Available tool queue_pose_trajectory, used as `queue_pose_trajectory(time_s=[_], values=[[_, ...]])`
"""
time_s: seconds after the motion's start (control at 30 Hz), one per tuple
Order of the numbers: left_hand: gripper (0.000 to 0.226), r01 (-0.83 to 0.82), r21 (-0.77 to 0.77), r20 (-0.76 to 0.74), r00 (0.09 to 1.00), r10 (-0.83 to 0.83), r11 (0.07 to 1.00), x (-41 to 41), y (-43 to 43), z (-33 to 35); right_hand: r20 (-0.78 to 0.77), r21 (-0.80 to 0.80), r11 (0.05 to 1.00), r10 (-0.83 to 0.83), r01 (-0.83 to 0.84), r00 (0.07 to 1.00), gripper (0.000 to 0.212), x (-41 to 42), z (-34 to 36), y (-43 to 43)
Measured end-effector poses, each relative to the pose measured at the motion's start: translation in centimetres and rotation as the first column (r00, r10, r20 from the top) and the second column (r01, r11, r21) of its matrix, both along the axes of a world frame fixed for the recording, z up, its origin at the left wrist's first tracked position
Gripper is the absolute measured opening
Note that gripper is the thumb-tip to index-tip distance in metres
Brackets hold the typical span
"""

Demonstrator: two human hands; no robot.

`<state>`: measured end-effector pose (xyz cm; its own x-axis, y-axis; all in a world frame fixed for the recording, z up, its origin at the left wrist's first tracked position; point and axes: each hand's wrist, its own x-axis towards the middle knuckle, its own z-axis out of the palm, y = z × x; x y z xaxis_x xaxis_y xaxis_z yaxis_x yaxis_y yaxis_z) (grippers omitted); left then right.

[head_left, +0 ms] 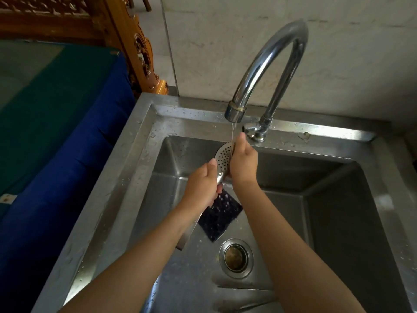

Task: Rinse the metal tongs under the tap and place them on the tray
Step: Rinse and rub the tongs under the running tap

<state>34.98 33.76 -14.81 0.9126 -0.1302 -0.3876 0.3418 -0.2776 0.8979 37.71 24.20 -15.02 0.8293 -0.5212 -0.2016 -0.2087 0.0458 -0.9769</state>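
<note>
Head view, sink [126, 168] first: steel basin, wet. Inside I see a dark dotted pad [222, 216] lying flat on the bottom, and just below it the round drain [236, 258].

The metal tongs [223, 155] are held over the basin. Their perforated head is up under the tap [270, 53], in a thin water stream [232, 134]. The handle end pokes out below the left forearm.

Left hand [202, 185] is curled round the tongs' shaft, a firm grip. Right hand [243, 164] has straight fingers laid along the perforated head, with the tips up at the stream. I can't see its thumb.

Droplets sit on the sink rim. Left of the sink I see blue cloth [67, 177] with a green surface [45, 98] on top, and a carved wooden frame [126, 37] behind. There is a pale tiled wall [338, 53] behind the tap.
</note>
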Motion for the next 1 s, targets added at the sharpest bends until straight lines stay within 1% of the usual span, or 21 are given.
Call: queue_pose_trajectory(time_s=[0.03,0.07,0.13,0.2,0.27,0.3,0.33,0.37,0.43,0.5,0.53,0.57,0.63,0.7,0.73,0.77,0.83,0.9,0.93,1.0], values=[[0.040,-0.005,0.008,0.028,1.000,0.004,1.000,0.0,0.0,0.0,-0.039,0.103,0.995,-0.002,0.006,0.999,0.050,-0.1,0.3,-0.1],[0.040,-0.021,0.005,0.046,0.999,0.020,1.000,0.1,0.1,0.0,-0.060,0.170,0.985,0.046,-0.036,0.997,0.053,-0.3,0.6,-0.3],[0.043,-0.026,-0.040,0.044,0.999,0.027,0.999,0.2,0.4,0.0,-0.043,0.205,0.957,0.216,-0.203,0.975,0.057,-0.9,1.0,-0.8],[0.049,0.026,-0.149,-0.009,1.000,-0.028,0.988,0.4,0.9,0.0,0.031,0.205,0.903,0.380,-0.378,0.925,0.059,-1.5,1.0,-1.1],[0.055,0.032,-0.311,-0.125,0.989,-0.075,0.950,0.5,1.5,0.0,0.120,0.255,0.832,0.478,-0.493,0.870,0.057,-1.9,0.6,-1.4],[0.058,0.038,-0.370,-0.163,0.981,-0.105,0.928,0.5,1.7,0.0,0.140,0.274,0.813,0.495,-0.514,0.857,0.056,-2.1,0.4,-1.7],[0.062,0.061,-0.398,-0.174,0.975,-0.141,0.915,0.4,1.7,-0.1,0.130,0.277,0.811,0.500,-0.516,0.856,0.055,-2.2,0.3,-2.0],[0.067,0.100,-0.398,-0.170,0.969,-0.181,0.912,0.3,1.6,-0.1,0.097,0.270,0.821,0.496,-0.502,0.863,0.053,-2.2,0.4,-2.2],[0.078,0.167,-0.349,-0.140,0.964,-0.228,0.922,-0.2,1.2,-0.1,0.042,0.241,0.854,0.466,-0.461,0.884,0.042,-2.4,0.5,-2.2],[0.085,0.184,-0.222,-0.035,0.980,-0.196,0.957,-0.9,0.8,0.1,0.016,0.156,0.908,0.391,-0.389,0.920,0.031,-2.3,0.5,-1.8],[0.084,0.169,-0.141,0.040,0.986,-0.165,0.976,-1.2,0.6,0.1,0.012,0.092,0.934,0.345,-0.345,0.938,0.027,-2.1,0.6,-1.6],[0.078,0.138,-0.074,0.119,0.984,-0.129,0.988,-1.5,0.5,0.1,0.013,0.035,0.950,0.311,-0.311,0.950,0.026,-2.0,0.6,-1.5],[0.056,0.063,0.008,0.287,0.956,-0.062,0.998,-2.2,0.3,-0.1,0.018,-0.052,0.955,0.292,-0.291,0.956,0.027,-1.7,0.9,-1.3],[0.031,-0.074,0.128,0.464,0.886,0.006,0.989,-2.5,0.2,0.1,0.022,-0.096,0.952,0.295,-0.291,0.955,0.029,-1.7,1.1,-1.2],[0.024,-0.152,0.161,0.528,0.848,0.045,0.975,-2.5,0.3,0.4,0.039,-0.084,0.951,0.303,-0.299,0.952,0.031,-1.8,1.3,-1.1],[0.023,-0.210,0.160,0.563,0.822,0.086,0.964,-2.4,0.4,0.6,0.067,-0.045,0.948,0.317,-0.315,0.946,0.033,-2.0,1.5,-1.0],[0.025,-0.270,0.123,0.586,0.797,0.150,0.955,-2.4,0.7,1.1,0.132,0.020,0.936,0.345,-0.350,0.929,0.038,-2.2,1.9,-0.8],[0.037,-0.311,0.106,0.621,0.762,0.182,0.944,-2.6,1.1,1.6,0.186,0.037,0.928,0.359,-0.371,0.915,0.041,-2.3,2.2,-0.6],[0.043,-0.322,0.097,0.639,0.746,0.189,0.942,-2.8,1.2,1.8,0.208,0.047,0.922,0.367,-0.384,0.907,0.040,-2.3,2.4,-0.5],[0.044,-0.330,0.092,0.673,0.716,0.185,0.940,-3.1,1.7,2.2,0.224,0.080,0.895,0.413,-0.439,0.883,0.031,-2.2,2.6,-0.4]])
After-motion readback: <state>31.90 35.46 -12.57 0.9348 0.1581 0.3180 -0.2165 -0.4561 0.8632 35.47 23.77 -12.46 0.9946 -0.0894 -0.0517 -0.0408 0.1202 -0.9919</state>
